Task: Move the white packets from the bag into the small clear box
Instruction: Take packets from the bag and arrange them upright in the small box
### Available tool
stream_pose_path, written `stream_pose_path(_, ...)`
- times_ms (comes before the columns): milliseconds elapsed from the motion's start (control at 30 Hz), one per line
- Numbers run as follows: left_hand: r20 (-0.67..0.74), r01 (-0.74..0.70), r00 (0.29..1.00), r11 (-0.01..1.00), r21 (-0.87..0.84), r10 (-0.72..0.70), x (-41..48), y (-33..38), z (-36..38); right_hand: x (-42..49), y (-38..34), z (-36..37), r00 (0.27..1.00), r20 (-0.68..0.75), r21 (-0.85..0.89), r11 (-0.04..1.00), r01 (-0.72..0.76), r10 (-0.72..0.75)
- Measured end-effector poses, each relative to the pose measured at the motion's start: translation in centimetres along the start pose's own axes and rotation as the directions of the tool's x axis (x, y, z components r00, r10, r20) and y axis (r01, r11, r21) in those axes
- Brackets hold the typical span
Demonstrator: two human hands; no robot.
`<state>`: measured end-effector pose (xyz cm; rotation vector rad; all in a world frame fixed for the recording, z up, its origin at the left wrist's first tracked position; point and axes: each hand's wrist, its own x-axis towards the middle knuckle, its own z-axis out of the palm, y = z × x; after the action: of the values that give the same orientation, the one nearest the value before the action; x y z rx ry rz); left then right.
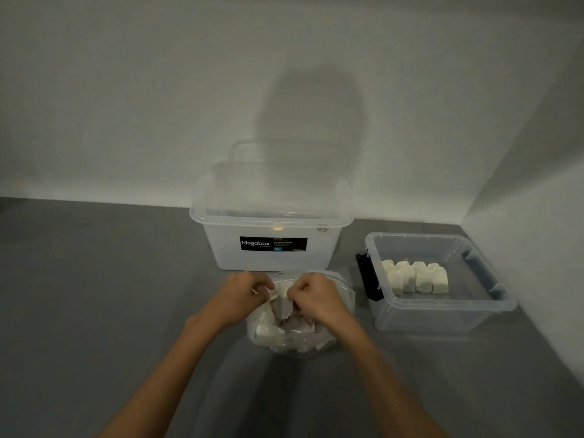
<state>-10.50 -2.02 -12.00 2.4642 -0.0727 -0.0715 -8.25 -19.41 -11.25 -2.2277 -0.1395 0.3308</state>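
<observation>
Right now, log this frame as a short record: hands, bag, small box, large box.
left hand: at the bag mouth, gripping the plastic
right hand: at the bag mouth, fingers curled at a white packet
bag: clear, on the grey surface, packets inside
small clear box: open, right of the bag, two rows of packets
large box: lidded, behind the bag

Dim, greyish light from behind the person, soft rounded head shadow on the wall (126, 90), faint body shadow on the grey table (79, 295), hands slightly motion-blurred, wide-angle bending at edges, grainy softness throughout
</observation>
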Motion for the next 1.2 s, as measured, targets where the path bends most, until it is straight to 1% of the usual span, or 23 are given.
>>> stream_pose_path(67, -0.018, -0.012, 1.0, 0.993, -0.119, 0.01, -0.4, 1.0, -0.4, -0.6, -0.6, -1.6, 1.0, 0.007, 0.063, 0.998, 0.027, -0.028)
stream_pose_path(167, 0.069, -0.015, 0.997, 0.94, -0.342, 0.041, -0.9, 2.7, -1.0, -1.2, -1.4, -3.5, 0.99, 0.104, 0.085, 0.993, 0.087, -0.096)
stream_pose_path(233, 0.113, 0.004, 0.992, 0.874, -0.486, 0.059, -1.1, 3.5, -1.2, -1.4, -2.0, -4.4, 0.983, 0.121, 0.062, 0.989, 0.134, -0.141)
stream_pose_path(300, 0.131, 0.064, 0.991, 0.781, -0.621, 0.023, -1.2, 3.8, -1.1, -1.5, -2.5, -5.1, 0.98, 0.085, 0.089, 0.981, 0.171, -0.179)
stream_pose_path(333, 0.134, 0.104, 0.991, 0.714, -0.692, -0.015, -1.2, 3.9, -0.8, -1.6, -2.5, -5.3, 0.982, 0.059, 0.116, 0.978, 0.175, -0.182)
stream_pose_path(367, 0.143, 0.149, 0.988, 0.621, -0.77, -0.061, -1.3, 3.9, -0.5, -1.6, -2.5, -5.4, 0.984, 0.033, 0.155, 0.974, 0.167, -0.174)
stream_pose_path(400, 0.157, 0.189, 0.982, 0.493, -0.849, -0.105, -1.3, 4.0, -0.1, -1.7, -2.4, -5.5, 0.987, 0.014, 0.202, 0.968, 0.151, -0.157)
stream_pose_path(467, 0.209, 0.24, 0.962, 0.178, -0.954, -0.176, -1.3, 4.2, 0.8, -1.7, -2.0, -5.6, 0.992, -0.007, 0.275, 0.954, 0.122, -0.124)
stream_pose_path(500, 0.241, 0.253, 0.951, 0.041, -0.967, -0.192, -1.3, 4.3, 1.1, -1.7, -1.8, -5.5, 0.993, -0.014, 0.285, 0.952, 0.113, -0.114)
stream_pose_path(533, 0.266, 0.26, 0.944, -0.055, -0.964, -0.196, -1.3, 4.6, 1.3, -1.8, -1.7, -5.3, 0.994, -0.021, 0.284, 0.953, 0.109, -0.107)
stream_pose_path(567, 0.285, 0.266, 0.94, -0.117, -0.957, -0.19, -1.3, 4.7, 1.6, -1.7, -1.6, -5.1, 0.994, -0.029, 0.282, 0.953, 0.109, -0.105)
stream_pose_path(600, 0.3, 0.275, 0.937, -0.154, -0.949, -0.177, -1.3, 4.9, 1.8, -1.6, -1.6, -4.8, 0.993, -0.037, 0.281, 0.953, 0.114, -0.108)
stream_pose_path(633, 0.313, 0.286, 0.935, -0.167, -0.944, -0.164, -1.3, 5.0, 2.0, -1.5, -1.7, -4.5, 0.991, -0.046, 0.276, 0.952, 0.13, -0.122)
stream_pose_path(667, 0.323, 0.3, 0.933, -0.148, -0.942, -0.16, -1.4, 5.1, 2.2, -1.4, -1.7, -4.2, 0.988, -0.058, 0.266, 0.952, 0.151, -0.14)
stream_pose_path(700, 0.324, 0.312, 0.932, -0.094, -0.945, -0.162, -1.5, 5.1, 2.4, -1.3, -1.6, -4.0, 0.985, -0.075, 0.253, 0.952, 0.172, -0.158)
stream_pose_path(767, 0.292, 0.311, 0.941, 0.096, -0.946, -0.173, -1.6, 5.0, 2.5, -1.0, -1.6, -3.8, 0.975, -0.115, 0.204, 0.956, 0.21, -0.19)
stream_pose_path(800, 0.257, 0.289, 0.951, 0.194, -0.938, -0.174, -1.7, 4.8, 2.4, -1.0, -1.5, -3.9, 0.969, -0.129, 0.158, 0.96, 0.231, -0.211)
stream_pose_path(833, 0.21, 0.252, 0.962, 0.273, -0.928, -0.173, -1.7, 4.7, 2.3, -1.0, -1.5, -4.0, 0.961, -0.135, 0.093, 0.963, 0.254, -0.241)
stream_pose_path(933, 0.038, 0.108, 0.986, 0.456, -0.883, -0.161, -1.5, 4.2, 1.3, -1.2, -1.7, -4.2, 0.938, -0.09, -0.111, 0.94, 0.324, -0.334)
stream_pose_path(1000, -0.077, 0.0, 0.992, 0.609, -0.793, -0.1, -1.2, 3.8, 0.7, -1.2, -1.8, -4.2, 0.935, -0.062, -0.163, 0.928, 0.336, -0.35)
stream_pose_path(1033, -0.111, -0.049, 0.992, 0.662, -0.748, -0.053, -1.1, 3.7, 0.4, -1.2, -1.9, -4.1, 0.937, -0.059, -0.157, 0.93, 0.332, -0.344)
stream_pose_path(1100, -0.139, -0.105, 0.99, 0.725, -0.68, 0.013, -0.8, 3.4, 0.0, -1.3, -2.1, -3.8, 0.942, -0.065, -0.129, 0.939, 0.32, -0.33)
stream_pose_path(1200, -0.16, -0.113, 0.987, 0.832, -0.544, 0.03, -0.6, 2.9, -0.4, -1.3, -2.1, -3.4, 0.951, -0.062, -0.091, 0.951, 0.296, -0.302)
